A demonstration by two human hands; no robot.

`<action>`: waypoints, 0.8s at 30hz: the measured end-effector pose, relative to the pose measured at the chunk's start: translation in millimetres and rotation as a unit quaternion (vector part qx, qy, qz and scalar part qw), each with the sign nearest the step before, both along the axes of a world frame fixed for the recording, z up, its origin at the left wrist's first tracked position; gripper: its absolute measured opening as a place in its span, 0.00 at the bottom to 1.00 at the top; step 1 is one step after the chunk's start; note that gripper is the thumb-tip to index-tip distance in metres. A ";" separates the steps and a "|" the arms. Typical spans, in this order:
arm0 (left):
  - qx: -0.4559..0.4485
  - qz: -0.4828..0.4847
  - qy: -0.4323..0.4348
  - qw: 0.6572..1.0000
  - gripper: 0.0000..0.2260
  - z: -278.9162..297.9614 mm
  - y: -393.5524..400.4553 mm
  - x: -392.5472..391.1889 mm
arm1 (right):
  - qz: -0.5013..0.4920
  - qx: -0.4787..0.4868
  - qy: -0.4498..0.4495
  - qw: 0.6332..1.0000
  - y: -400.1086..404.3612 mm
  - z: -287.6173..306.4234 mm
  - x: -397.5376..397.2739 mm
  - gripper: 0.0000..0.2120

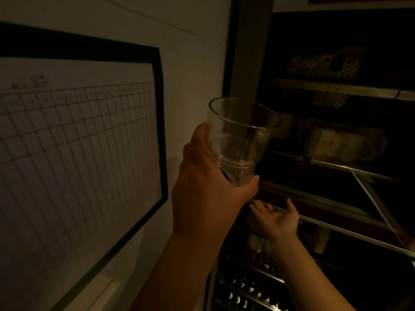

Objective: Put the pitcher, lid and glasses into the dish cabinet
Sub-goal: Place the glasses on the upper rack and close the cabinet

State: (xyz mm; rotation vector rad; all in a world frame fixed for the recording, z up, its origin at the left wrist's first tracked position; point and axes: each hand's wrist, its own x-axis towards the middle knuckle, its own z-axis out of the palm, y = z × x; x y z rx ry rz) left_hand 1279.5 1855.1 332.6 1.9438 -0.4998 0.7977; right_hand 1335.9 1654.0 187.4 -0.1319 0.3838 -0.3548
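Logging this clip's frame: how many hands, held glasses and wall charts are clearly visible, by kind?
Hands: 2, left hand with its grip on the glass, right hand open
Clear glass: 1
Framed grid chart: 1
Total: 4
Cabinet contents too dark to count.

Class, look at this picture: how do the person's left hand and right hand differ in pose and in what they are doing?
The left hand is raised and closed around the base of a clear glass; the right hand is lower and holds nothing. The left hand shows its back to the camera; the right hand is open, palm up, fingers spread by a shelf rail. Both reach toward the open dish cabinet.
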 end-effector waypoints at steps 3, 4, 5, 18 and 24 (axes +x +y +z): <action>-0.006 -0.006 0.004 1.000 0.45 0.2 2.7 -1.4 | -0.021 0.010 0.027 0.999 1.3 0.7 6.1 0.36; -0.008 -0.009 0.005 1.000 0.45 0.3 3.7 -1.5 | -0.026 0.012 0.037 0.999 1.6 0.3 8.2 0.36; -0.008 -0.010 0.006 1.000 0.45 0.3 4.9 -1.5 | -0.032 0.016 0.043 0.998 2.0 -0.5 10.2 0.36; -0.003 -0.013 0.018 1.000 0.47 -1.2 18.1 -10.3 | -0.069 0.068 0.016 0.995 0.9 -15.4 7.9 0.29; -0.010 -0.012 0.021 1.000 0.47 -1.2 23.5 -9.9 | -0.085 0.060 0.039 0.994 4.9 -14.0 4.1 0.27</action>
